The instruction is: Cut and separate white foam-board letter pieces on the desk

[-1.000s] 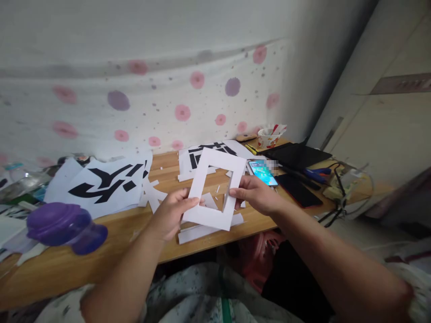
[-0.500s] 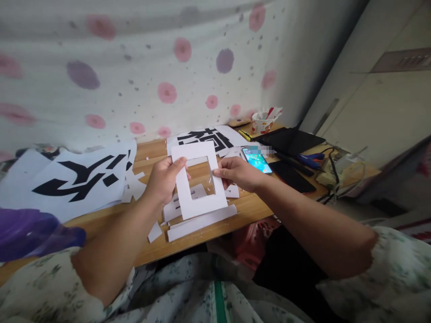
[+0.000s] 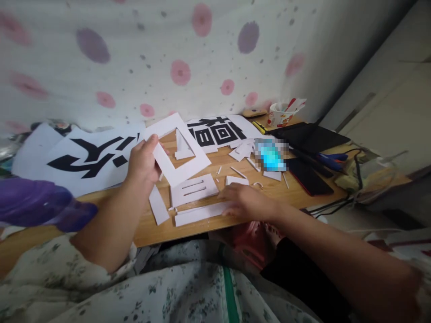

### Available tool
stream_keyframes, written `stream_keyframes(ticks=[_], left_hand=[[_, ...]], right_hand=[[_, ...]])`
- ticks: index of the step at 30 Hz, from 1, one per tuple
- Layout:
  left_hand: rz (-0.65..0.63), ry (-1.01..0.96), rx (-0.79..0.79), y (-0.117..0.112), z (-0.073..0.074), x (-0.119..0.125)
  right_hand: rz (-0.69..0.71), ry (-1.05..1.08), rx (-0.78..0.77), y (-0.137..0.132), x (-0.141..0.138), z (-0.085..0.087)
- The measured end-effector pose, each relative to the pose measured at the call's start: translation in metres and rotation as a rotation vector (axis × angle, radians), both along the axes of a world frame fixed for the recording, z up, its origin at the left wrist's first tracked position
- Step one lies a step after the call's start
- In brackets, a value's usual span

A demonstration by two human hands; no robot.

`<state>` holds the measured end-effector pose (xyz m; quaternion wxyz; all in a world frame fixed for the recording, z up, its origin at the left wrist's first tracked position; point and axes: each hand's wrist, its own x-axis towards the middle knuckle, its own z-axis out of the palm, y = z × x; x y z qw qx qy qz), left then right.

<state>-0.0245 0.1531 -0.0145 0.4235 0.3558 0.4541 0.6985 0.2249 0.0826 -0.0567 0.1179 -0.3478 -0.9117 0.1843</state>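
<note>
My left hand (image 3: 144, 160) grips a white foam-board frame (image 3: 190, 168) with a rectangular cut-out by its left side, thumb on top. The frame is tilted above the table. My right hand (image 3: 247, 202) is low over the near edge, its fingers loosely bent and apart at the right end of a white strip (image 3: 198, 216). Whether the fingertips touch the strip or the board behind it I cannot tell. That slotted white board (image 3: 193, 190) has two long slits. Left of it lies a narrow white piece (image 3: 158, 206).
Printed sheets with large black characters (image 3: 90, 157) lie at the back left and middle. White offcuts (image 3: 240, 150) are scattered on the wooden table. A phone (image 3: 271, 154), a yellow cutter (image 3: 259, 127), a paper cup (image 3: 281, 115) and blue-handled pliers (image 3: 332, 159) are on the right.
My right hand has let go of the frame and moved down to the white pieces at the near edge. The frame is now in my left hand alone, turned and shifted left.
</note>
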Motion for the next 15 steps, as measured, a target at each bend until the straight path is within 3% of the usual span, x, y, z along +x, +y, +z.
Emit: stream_keyframes(ticks=[4,10,15], left_hand=[[0.021,-0.047,-0.041,0.013,-0.011,-0.029],[0.062,-0.173,-0.107,0.027,-0.035,-0.050],[0.049,-0.224,-0.056,0.029,-0.041,-0.062]], right_hand=[[0.034,-0.227,0.118,-0.013,-0.011,-0.008],[-0.035,-0.052,0.119,0.013,-0.009,-0.011],[0.089,-0.056,-0.002,0.026,-0.024,-0.005]])
